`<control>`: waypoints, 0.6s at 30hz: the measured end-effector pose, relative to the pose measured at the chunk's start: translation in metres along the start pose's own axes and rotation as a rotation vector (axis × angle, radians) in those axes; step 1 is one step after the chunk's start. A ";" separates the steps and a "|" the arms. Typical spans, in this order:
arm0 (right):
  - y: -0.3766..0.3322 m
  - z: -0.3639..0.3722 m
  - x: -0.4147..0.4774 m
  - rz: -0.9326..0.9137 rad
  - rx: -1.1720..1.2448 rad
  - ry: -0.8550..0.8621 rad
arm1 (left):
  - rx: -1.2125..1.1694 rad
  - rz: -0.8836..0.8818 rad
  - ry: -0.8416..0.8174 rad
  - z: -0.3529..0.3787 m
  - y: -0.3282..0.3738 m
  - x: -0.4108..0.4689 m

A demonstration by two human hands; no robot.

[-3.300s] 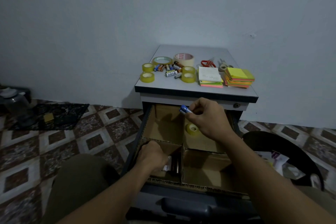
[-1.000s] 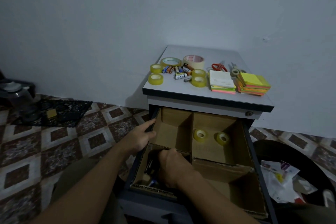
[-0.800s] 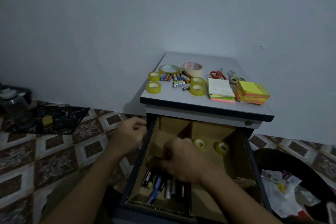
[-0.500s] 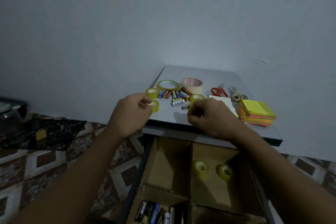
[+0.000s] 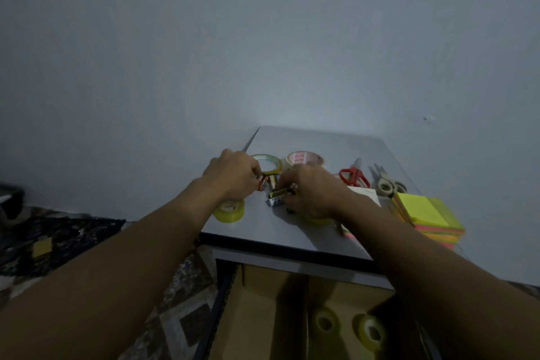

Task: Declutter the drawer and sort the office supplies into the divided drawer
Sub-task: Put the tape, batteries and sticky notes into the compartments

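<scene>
From my remote seat I see both bare forearms reaching over the smooth grey laminate worktop (image 5: 336, 143). The left hand (image 5: 233, 175) is fisted, its fingers curled down onto a small cylindrical orange battery (image 5: 262, 183) that pokes out from under the fingertips. The right hand (image 5: 311, 190) has its fingers bent together and pinches one end of a slim, shiny gold battery (image 5: 281, 192). A stubby white battery (image 5: 274, 202) lies on the worktop just below it. All three sit in the gap between the two hands, near the worktop's middle.

A glossy yellow tape roll (image 5: 229, 210) stands flat under the left wrist. Behind the hands lie a thin, wide clear tape ring (image 5: 268, 161) and a fatter, matte masking tape roll (image 5: 304, 158) with red print. To the right are red-handled scissors (image 5: 354, 177) and grey-handled scissors (image 5: 386, 185). Next to them are a white paper pad (image 5: 366, 194) and a square stack of neon sticky notes (image 5: 426, 218) with yellow, green, pink and orange layers.

Below the worktop's dark edge the drawer (image 5: 263, 316) is open, lined with brown cardboard dividers. Two yellowish tape rolls (image 5: 325, 326) stand on edge in its right rear compartment. The left rear compartment shows only bare cardboard.
</scene>
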State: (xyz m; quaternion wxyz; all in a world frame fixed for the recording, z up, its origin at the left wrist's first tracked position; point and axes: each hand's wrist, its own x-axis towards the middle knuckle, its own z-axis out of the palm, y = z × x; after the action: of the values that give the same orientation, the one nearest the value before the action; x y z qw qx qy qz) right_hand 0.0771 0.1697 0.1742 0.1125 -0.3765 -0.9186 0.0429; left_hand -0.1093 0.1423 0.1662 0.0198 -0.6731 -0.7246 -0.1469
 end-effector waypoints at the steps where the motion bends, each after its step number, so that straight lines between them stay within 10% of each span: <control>1: 0.001 0.002 0.002 -0.006 -0.003 -0.002 | 0.032 0.021 -0.004 0.000 0.000 0.002; 18: 0.013 0.003 0.007 -0.027 0.043 -0.050 | -0.003 0.180 -0.075 -0.002 -0.007 0.003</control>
State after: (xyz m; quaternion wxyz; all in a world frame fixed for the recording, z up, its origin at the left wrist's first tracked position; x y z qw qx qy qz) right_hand 0.0805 0.1841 0.1705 0.0981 -0.3606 -0.9249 0.0703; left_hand -0.1171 0.1443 0.1671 0.0047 -0.7404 -0.6613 -0.1203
